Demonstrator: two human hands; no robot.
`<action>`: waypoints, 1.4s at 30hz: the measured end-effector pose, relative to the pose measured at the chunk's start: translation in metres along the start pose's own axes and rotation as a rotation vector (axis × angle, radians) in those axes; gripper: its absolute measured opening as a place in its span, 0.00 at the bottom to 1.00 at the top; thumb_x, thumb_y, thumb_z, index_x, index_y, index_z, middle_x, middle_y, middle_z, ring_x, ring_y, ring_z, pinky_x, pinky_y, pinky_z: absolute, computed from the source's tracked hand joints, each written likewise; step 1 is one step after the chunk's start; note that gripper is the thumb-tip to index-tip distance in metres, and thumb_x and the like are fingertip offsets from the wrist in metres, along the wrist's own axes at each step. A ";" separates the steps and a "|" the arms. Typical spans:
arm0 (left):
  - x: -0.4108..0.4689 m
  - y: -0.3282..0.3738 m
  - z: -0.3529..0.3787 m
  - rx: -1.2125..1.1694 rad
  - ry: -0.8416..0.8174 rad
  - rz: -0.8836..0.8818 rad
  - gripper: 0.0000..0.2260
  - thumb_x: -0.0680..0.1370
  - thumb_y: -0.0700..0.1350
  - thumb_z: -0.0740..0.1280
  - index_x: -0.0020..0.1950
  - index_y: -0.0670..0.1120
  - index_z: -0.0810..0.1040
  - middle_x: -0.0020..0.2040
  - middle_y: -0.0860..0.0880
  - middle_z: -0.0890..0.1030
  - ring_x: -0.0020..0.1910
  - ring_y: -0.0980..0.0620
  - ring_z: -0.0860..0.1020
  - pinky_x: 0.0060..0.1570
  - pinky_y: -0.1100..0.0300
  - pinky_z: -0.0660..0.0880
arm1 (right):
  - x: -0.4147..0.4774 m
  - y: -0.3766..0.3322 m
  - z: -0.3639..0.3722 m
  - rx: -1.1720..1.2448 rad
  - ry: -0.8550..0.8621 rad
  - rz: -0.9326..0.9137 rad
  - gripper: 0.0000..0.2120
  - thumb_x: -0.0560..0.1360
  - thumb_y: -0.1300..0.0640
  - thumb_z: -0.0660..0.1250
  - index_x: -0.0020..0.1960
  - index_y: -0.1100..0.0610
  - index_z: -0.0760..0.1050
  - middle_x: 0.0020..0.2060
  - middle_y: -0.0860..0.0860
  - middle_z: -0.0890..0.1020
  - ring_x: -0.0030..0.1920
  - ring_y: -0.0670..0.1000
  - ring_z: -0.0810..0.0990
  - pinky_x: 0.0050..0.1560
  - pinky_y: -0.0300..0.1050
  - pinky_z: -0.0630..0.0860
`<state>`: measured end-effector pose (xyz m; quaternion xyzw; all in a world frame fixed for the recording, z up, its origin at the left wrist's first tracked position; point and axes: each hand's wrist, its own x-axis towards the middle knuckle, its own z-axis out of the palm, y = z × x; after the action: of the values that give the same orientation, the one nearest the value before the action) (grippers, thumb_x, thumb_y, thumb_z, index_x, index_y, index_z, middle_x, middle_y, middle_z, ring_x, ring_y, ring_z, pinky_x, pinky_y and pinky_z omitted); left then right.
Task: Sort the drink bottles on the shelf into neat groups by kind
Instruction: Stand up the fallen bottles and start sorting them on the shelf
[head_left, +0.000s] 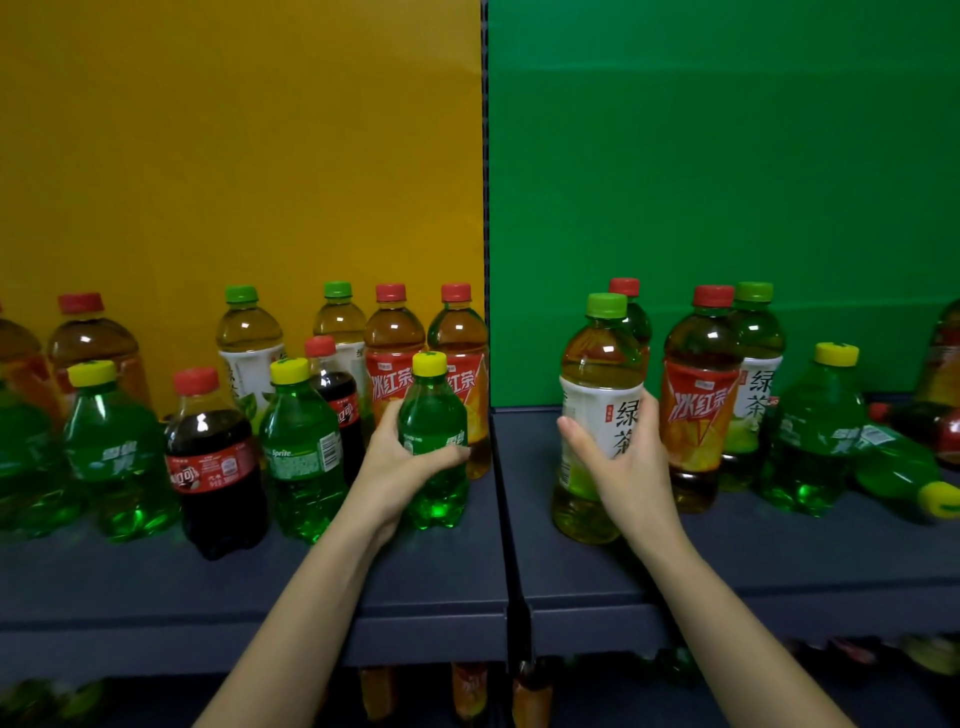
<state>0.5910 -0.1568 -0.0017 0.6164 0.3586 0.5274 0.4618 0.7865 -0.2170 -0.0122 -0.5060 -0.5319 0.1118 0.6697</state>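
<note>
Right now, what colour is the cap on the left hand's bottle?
Yellow cap on a green bottle, head view.

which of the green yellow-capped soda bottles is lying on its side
The green plastic soda bottle at the far right of the dark shelf, its yellow cap pointing toward the front. The other green soda bottles on it stand upright.

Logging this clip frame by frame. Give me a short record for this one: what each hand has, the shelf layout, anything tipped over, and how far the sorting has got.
left hand: grips a yellow-capped Sprite bottle, upright
right hand: grips a green-capped green tea bottle, upright
shelf: dark, two sections; yellow back panel on the left, green back panel on the right
tipped: one fallen Sprite bottle lies on its side, far right
sorting: not done; kinds are mixed, e.g. cola bottle among Sprite, iced tea bottle beside green tea
</note>
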 end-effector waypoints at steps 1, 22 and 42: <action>0.000 0.000 0.000 0.000 0.004 0.001 0.25 0.66 0.34 0.75 0.57 0.52 0.71 0.51 0.49 0.79 0.50 0.52 0.78 0.45 0.59 0.76 | 0.001 0.000 0.000 0.002 -0.002 0.000 0.31 0.69 0.54 0.72 0.67 0.55 0.62 0.51 0.39 0.74 0.50 0.36 0.75 0.44 0.25 0.72; -0.065 0.026 0.049 0.575 0.057 0.695 0.08 0.73 0.52 0.63 0.46 0.50 0.76 0.41 0.56 0.77 0.41 0.57 0.76 0.40 0.56 0.75 | -0.028 -0.020 -0.122 -0.536 -0.067 -0.074 0.05 0.75 0.57 0.66 0.48 0.49 0.78 0.43 0.42 0.82 0.45 0.39 0.78 0.44 0.37 0.74; -0.069 -0.009 0.356 0.457 -0.195 0.471 0.05 0.75 0.47 0.66 0.50 0.52 0.75 0.45 0.57 0.77 0.47 0.58 0.76 0.47 0.59 0.74 | 0.064 0.082 -0.367 -0.791 -0.388 -0.177 0.14 0.74 0.67 0.64 0.53 0.52 0.77 0.49 0.43 0.78 0.52 0.41 0.76 0.55 0.31 0.70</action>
<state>0.9278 -0.2866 -0.0381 0.8174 0.2694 0.4642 0.2092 1.1475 -0.3395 -0.0105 -0.6452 -0.6907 -0.0650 0.3199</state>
